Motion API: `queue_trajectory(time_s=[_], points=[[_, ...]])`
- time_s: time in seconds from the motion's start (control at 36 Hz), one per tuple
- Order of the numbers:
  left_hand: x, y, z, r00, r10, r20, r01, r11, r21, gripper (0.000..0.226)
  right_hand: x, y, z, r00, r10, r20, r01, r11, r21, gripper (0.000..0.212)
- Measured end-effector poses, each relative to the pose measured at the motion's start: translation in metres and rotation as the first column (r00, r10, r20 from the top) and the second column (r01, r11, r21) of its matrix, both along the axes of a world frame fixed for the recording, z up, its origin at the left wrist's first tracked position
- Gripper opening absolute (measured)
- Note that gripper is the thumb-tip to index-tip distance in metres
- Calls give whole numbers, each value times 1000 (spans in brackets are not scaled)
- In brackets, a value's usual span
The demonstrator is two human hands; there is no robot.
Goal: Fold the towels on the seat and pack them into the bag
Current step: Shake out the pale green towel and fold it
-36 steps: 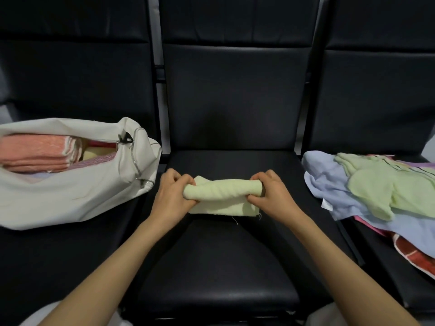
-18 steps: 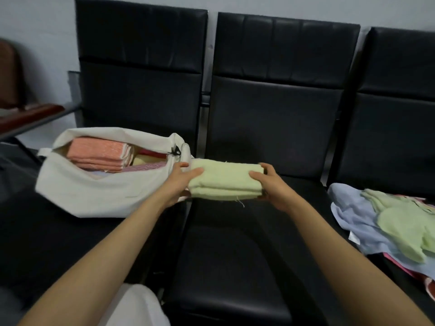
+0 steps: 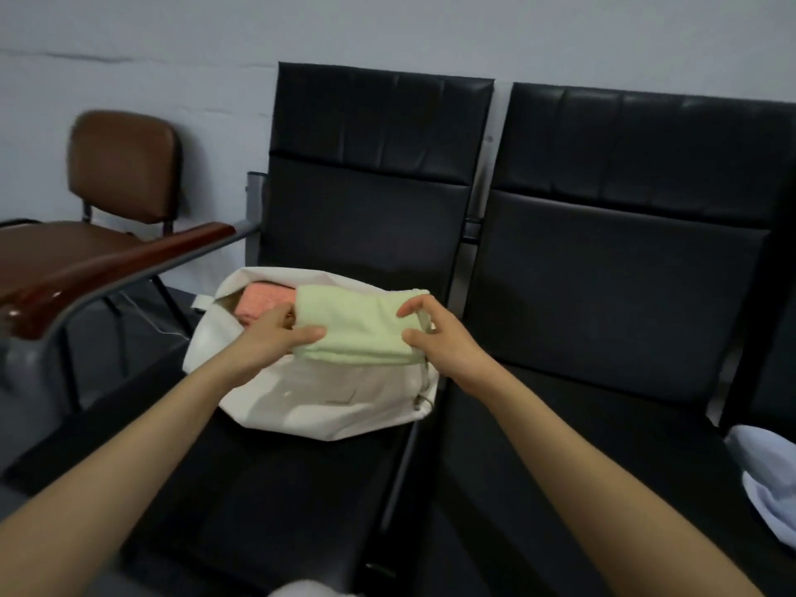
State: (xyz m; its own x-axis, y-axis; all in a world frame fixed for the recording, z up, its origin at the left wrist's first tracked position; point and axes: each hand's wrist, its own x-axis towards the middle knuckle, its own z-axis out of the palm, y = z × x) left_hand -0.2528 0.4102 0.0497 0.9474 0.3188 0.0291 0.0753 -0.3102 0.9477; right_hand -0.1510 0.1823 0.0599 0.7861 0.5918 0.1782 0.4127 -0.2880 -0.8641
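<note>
Bag mouth crowded, open cushion on the near and right sides

The folded green towel (image 3: pixel 357 329), gripped at its ends by the left hand (image 3: pixel 275 338) and right hand (image 3: pixel 435 338), spans the mouth of the white bag (image 3: pixel 327 398). Beyond the left hand a pink towel (image 3: pixel 265 301) fills part of the opening, and the room beneath seems small but is hidden. Behind both hands the black backrest (image 3: pixel 366 217) blocks the way. A wooden armrest (image 3: pixel 107 269) runs well left of the left hand. The middle seat (image 3: pixel 581 445) lies open right of the right hand.
</note>
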Motion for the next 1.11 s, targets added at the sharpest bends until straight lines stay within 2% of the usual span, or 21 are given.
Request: queue_trajectory(time_s=[0.06,0.11,0.19,0.25,0.33,0.39,0.5,0.61,0.69,0.78,0.89,0.92,0.97,1.03,1.06,1.11], points=[[3,22,2,996,87,26,-91,966,241,43,2,32,1,995,-34,89,36,999,-20,24],[11,42,0,978,204,48,-204,884,421,52,3,63,2,992,-56,112,56,998,2,25],[20,73,-9,953,301,-24,-244,815,526,62,6,106,-2,990,-56,126,53,998,31,27],[27,90,-19,936,343,-83,-229,768,599,58,7,129,-11,991,-54,125,52,998,20,28],[38,105,-36,933,352,-73,-201,679,706,47,10,153,-28,993,-58,107,61,998,-27,29],[44,114,-48,943,326,-65,-170,640,749,41,13,161,-40,992,-66,106,71,996,-49,30],[50,132,-73,949,305,-77,-130,603,787,51,21,165,-60,990,-79,116,90,992,-91,32],[47,140,-74,972,235,-22,-94,472,877,63,21,164,-73,988,-76,131,91,990,-107,30],[40,142,-54,966,255,-47,-60,396,916,53,19,166,-75,990,-56,130,70,993,-100,29],[30,145,-28,935,333,-121,-10,368,930,45,16,177,-74,994,-16,109,28,993,-117,28],[32,149,-15,856,426,-293,176,292,940,41,9,197,-76,998,33,58,-17,968,-252,33],[34,149,-22,854,449,-265,155,267,951,42,8,199,-78,998,25,53,-8,954,-300,35],[37,145,-37,893,431,-130,82,130,988,42,2,198,-84,997,-1,71,28,924,-382,39],[39,140,-50,945,327,27,-29,4,1000,42,-5,194,-91,996,-30,82,60,923,-381,40],[39,135,-50,960,273,58,-59,-5,998,37,-8,192,-93,995,-39,97,73,926,-371,40],[39,126,-53,974,225,12,-29,73,997,12,-12,189,-94,989,-29,144,84,916,-392,39]])
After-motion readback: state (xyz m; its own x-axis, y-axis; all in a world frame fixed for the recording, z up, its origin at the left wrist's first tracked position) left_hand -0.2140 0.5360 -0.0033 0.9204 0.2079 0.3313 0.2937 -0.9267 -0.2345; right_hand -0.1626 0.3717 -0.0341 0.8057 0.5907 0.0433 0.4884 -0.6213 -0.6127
